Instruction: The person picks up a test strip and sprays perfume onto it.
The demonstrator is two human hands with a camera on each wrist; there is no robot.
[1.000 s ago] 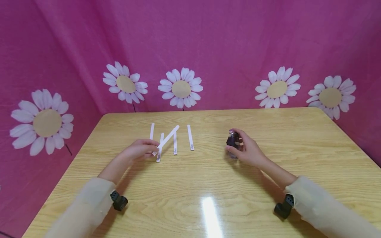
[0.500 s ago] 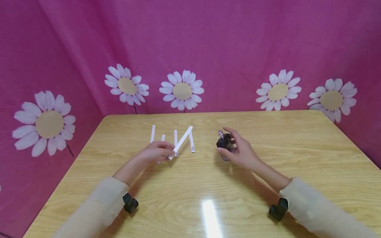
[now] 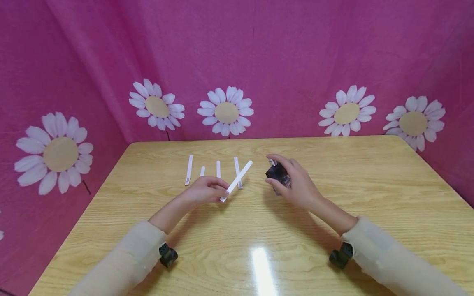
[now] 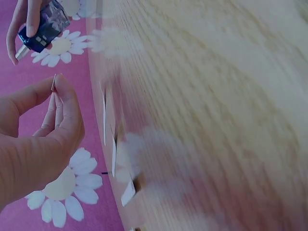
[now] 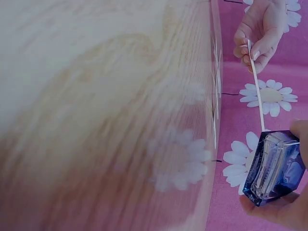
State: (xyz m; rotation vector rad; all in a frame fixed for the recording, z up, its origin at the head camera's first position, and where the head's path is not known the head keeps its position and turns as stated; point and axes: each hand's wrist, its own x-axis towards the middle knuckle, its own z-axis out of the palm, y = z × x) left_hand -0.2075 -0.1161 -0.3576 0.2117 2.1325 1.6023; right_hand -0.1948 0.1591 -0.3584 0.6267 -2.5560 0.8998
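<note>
My left hand (image 3: 207, 191) pinches the lower, labelled end of a white paper test strip (image 3: 238, 179) between thumb and fingers. The strip slants up to the right, raised over the table. My right hand (image 3: 301, 185) grips a dark, faceted perfume bottle (image 3: 277, 174), tilted to the left, with a finger at its metallic spray top. In the left wrist view that perfume bottle (image 4: 45, 31) is off the table, its nozzle pointing down-left in the picture. A small gap separates strip and bottle in the head view. Several more white strips (image 3: 189, 169) lie on the table, partly behind my left hand.
The light wooden table (image 3: 333, 164) reflects a bright streak of light near its front. Behind it hangs a magenta curtain (image 3: 285, 61) with large daisies. A black wrist camera (image 3: 168, 255) sits on the left sleeve, another wrist camera (image 3: 341, 255) on the right.
My left hand has carried the strip to the right, across the strips lying on the table. My right hand has moved left with the perfume bottle, tilting it toward the strip.
</note>
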